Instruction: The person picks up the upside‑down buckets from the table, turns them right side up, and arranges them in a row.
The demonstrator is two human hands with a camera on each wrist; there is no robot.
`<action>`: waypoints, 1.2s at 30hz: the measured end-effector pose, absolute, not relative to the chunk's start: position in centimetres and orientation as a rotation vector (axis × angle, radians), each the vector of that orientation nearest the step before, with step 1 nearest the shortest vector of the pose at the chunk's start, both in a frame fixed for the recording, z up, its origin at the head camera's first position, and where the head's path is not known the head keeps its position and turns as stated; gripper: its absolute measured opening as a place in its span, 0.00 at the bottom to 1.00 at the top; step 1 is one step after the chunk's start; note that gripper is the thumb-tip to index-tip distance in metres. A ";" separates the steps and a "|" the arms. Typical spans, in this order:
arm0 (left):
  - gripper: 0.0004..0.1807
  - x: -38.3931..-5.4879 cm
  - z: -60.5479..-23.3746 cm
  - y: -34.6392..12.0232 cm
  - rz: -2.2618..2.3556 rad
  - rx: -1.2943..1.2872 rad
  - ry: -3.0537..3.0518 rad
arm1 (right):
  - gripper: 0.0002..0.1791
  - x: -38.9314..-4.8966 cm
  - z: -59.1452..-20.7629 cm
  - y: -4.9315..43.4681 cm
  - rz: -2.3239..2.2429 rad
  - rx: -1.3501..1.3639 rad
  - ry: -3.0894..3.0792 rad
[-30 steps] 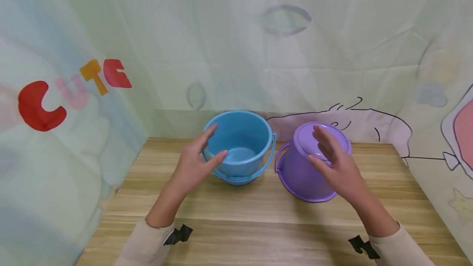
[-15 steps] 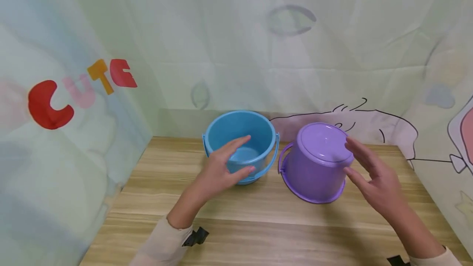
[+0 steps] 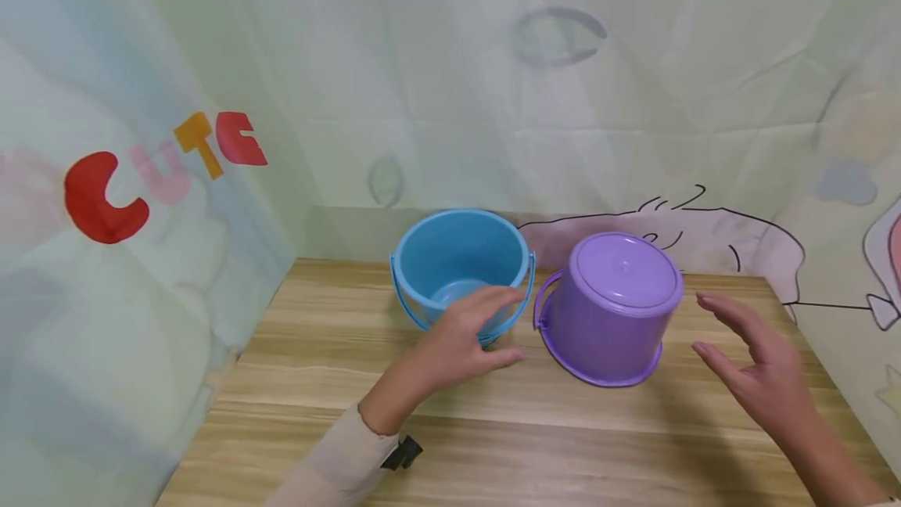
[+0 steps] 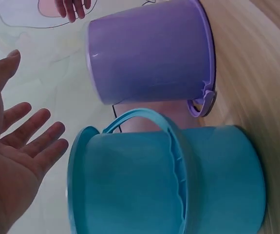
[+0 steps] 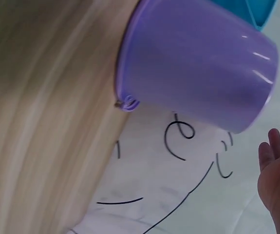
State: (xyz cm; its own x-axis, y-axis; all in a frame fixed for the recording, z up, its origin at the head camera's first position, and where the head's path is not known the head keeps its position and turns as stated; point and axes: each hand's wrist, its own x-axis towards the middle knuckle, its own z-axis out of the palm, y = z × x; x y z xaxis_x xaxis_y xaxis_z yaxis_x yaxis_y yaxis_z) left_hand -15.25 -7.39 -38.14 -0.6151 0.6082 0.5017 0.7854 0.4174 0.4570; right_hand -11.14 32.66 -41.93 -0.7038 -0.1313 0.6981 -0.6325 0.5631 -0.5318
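Observation:
A blue bucket (image 3: 464,245) stands upright on the wooden table, its handle hanging down at the front. To its right a purple bucket (image 3: 612,335) sits upside down, base up, with its handle on the left side. My left hand (image 3: 454,339) hovers in front of the blue bucket, fingers extended and thumb apart, hiding part of its front. In the left wrist view that hand (image 4: 20,146) appears apart from the blue bucket (image 4: 130,180). My right hand (image 3: 763,366) is in the air to the right of the purple bucket, fingers relaxed and holding nothing.
The wooden table (image 3: 507,452) ends against a printed cloth backdrop (image 3: 450,100) behind the buckets. Cloth also hangs along the left and right sides. A dark clip-like piece (image 3: 403,454) sits at my left sleeve.
Both hands have moved right: the left from the blue bucket's left side to its front, the right from over the purple bucket to beside it. The buckets stay in place.

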 end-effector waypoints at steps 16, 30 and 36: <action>0.32 -15.5 -42.0 -3.3 -0.786 -1.379 -2.392 | 0.33 -11.9 -46.2 35.7 0.866 0.574 -2.400; 0.28 -17.2 -45.8 -1.1 -0.572 -1.356 -2.669 | 0.26 -14.2 -50.6 36.8 0.741 0.676 -2.457; 0.27 -18.0 -46.9 -0.4 -0.456 -1.356 -2.703 | 0.23 -14.8 -51.7 36.9 0.636 0.701 -2.474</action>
